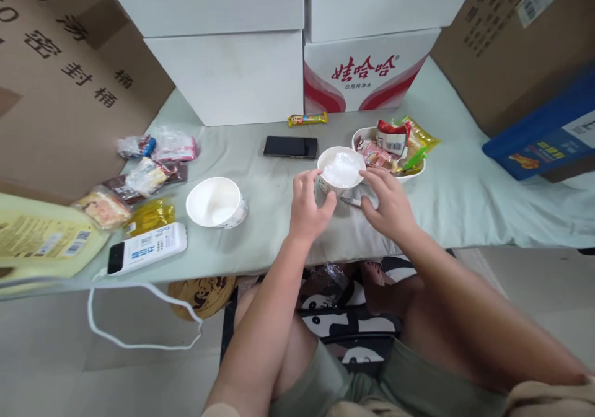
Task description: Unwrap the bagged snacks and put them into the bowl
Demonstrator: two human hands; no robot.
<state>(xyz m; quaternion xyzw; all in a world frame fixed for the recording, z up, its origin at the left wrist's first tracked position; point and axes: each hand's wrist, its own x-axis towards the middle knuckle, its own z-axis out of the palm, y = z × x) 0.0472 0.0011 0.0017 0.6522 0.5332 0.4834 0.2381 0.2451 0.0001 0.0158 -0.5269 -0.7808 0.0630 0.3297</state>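
A white paper bowl (341, 190) with crumpled clear plastic (343, 166) in its mouth is right of the middle of the counter (274, 219), between the person's two hands. The left hand (313, 209) curves at the bowl's left side, its fingers at the rim and its thumb parted from them by the near wall; the right hand (385, 203) is arched at the right side, fingers by the rim and thumb set apart lower down. Whether either one pinches the bowl or merely touches it, I cannot tell. A small greyish object (351, 201), too small to make out, lies just beside the bowl on its near side, close to the right thumb. Just to the far right of the bowl, an oval white tub (417, 171) is heaped with wrapped snacks, among them a red packet (393, 137). A dark phone (290, 147) lies to the far left of the bowl, with a yellow-wrapped bar (307, 119) beyond it, near the white cartons (251, 76). Farther left stands a second white bowl (204, 200), beside assorted packets (144, 176) and a white handheld device (155, 246). A pale yellow jug (44, 237) is at the left end.
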